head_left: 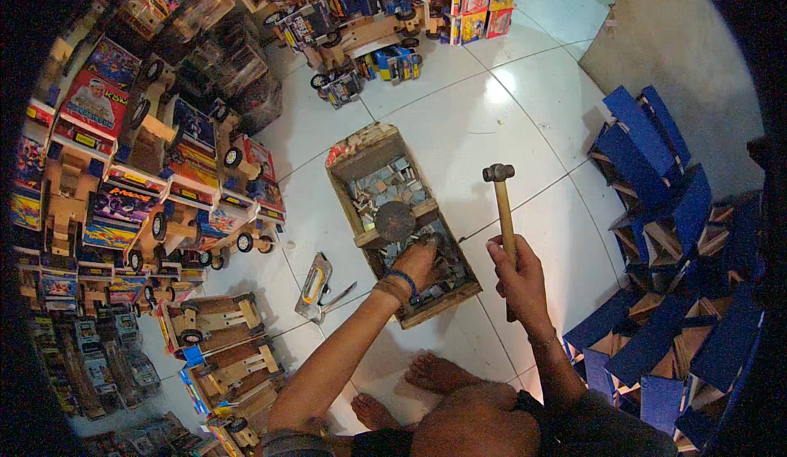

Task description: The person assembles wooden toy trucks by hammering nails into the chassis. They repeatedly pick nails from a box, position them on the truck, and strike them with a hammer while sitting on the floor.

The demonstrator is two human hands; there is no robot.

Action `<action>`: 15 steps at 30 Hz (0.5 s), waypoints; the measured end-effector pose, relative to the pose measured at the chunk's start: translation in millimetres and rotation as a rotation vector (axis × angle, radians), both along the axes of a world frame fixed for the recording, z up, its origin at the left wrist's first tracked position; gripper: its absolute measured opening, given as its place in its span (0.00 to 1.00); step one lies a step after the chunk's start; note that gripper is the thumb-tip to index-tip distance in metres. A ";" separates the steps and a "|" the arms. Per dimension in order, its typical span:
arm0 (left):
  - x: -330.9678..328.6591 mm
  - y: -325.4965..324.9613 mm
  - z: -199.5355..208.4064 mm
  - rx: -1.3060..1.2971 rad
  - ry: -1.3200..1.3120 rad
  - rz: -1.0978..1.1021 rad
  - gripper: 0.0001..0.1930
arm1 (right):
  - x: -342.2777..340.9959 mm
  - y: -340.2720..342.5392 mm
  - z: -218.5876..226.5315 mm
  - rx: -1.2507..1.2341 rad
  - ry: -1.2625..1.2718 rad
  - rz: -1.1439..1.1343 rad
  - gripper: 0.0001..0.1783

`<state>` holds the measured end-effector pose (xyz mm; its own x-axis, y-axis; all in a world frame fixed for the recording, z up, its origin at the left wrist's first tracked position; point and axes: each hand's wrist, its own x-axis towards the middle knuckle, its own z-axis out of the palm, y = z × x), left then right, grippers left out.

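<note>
My right hand (520,275) is closed around the wooden handle of a hammer (506,211), whose dark metal head points up and away from me. My left hand (416,263) reaches down into the near compartment of a long wooden box (443,303), its fingers hidden among small dark pieces. Small grey and tan flat pieces (392,185) fill the far compartment. On the bar between the two compartments rests a dark round disc (395,222). A staple gun (314,289) lies on the floor left of the box.
Stacked wooden toy trucks (135,199) with printed panels crowd the left side; more toy trucks (352,14) stand at the far end. Blue-painted wooden parts (656,293) are piled on the right, below a grey wall (689,72). White tiles (525,104) cover the floor.
</note>
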<state>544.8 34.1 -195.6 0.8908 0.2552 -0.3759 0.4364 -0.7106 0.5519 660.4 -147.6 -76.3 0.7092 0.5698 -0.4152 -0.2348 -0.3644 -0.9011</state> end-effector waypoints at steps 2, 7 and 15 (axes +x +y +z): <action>5.1 -2.2 -0.5 -0.023 0.005 0.076 0.21 | 2.2 2.1 -1.2 0.024 0.030 -0.010 0.14; 14.2 -5.9 -5.8 0.034 -0.024 0.161 0.15 | 4.1 2.6 -3.7 0.027 0.024 0.002 0.14; -4.1 -19.3 49.8 -0.309 -0.370 0.374 0.10 | 7.1 -0.7 -2.2 -0.017 0.044 -0.012 0.14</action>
